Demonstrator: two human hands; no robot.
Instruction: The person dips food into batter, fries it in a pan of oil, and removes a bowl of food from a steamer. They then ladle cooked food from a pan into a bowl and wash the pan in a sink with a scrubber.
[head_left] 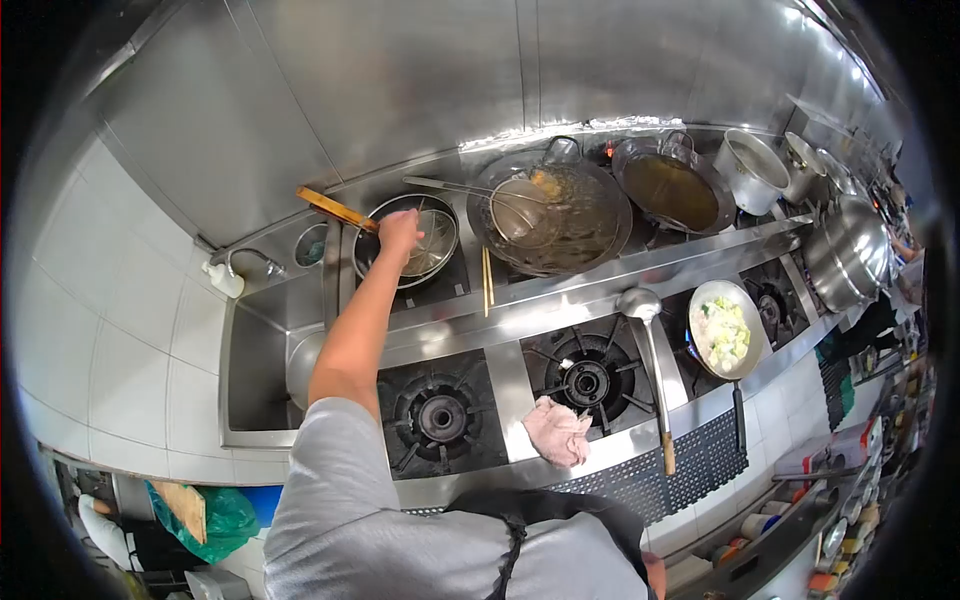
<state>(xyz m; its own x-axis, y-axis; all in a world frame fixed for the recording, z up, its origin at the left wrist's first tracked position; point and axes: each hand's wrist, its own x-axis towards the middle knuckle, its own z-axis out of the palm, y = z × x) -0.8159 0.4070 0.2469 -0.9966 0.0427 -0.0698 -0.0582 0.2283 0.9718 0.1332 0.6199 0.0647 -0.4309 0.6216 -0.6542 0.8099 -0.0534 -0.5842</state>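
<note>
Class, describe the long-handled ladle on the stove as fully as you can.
The ladle has a round, shiny bowl that looks like steel, a long, straight metal shaft and a brown grip that looks wooden. It lies between the front middle burner and the white frying pan, bowl towards the back, grip beyond the stove's front edge, above the black perforated mat. No hand touches it.

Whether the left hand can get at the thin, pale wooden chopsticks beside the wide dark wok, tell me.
Probably yes: the left hand is over the round black pan, and the chopsticks lie close by with nothing visible on top. It may first have to release something; its grip is unclear.
</note>
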